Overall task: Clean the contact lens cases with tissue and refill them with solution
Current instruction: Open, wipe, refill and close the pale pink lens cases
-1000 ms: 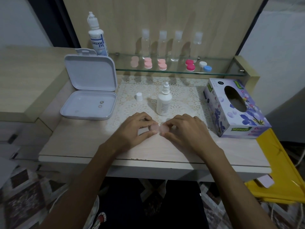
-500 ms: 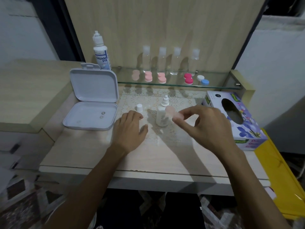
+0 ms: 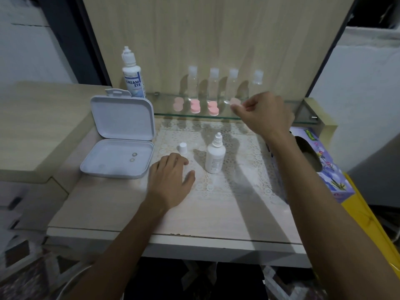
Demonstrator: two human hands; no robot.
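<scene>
My right hand pinches a pale pink contact lens case just above the glass shelf, to the right of three other pink cases lying there. My left hand rests flat on the lace mat with relaxed fingers. Between the hands stands a small white solution bottle, uncapped, and its white cap sits just beyond my left fingers. The tissue box lies at the right, partly behind my right forearm.
An open white hinged box with two small lenses inside sits at the left. A large Dream Eye bottle stands at the shelf's left end. Several clear bottles line the back of the shelf. A yellow object lies at the right edge.
My right hand lifted the pink case off the table and carried it up and back to the glass shelf. My left hand let go of it and came to rest near the white cap.
</scene>
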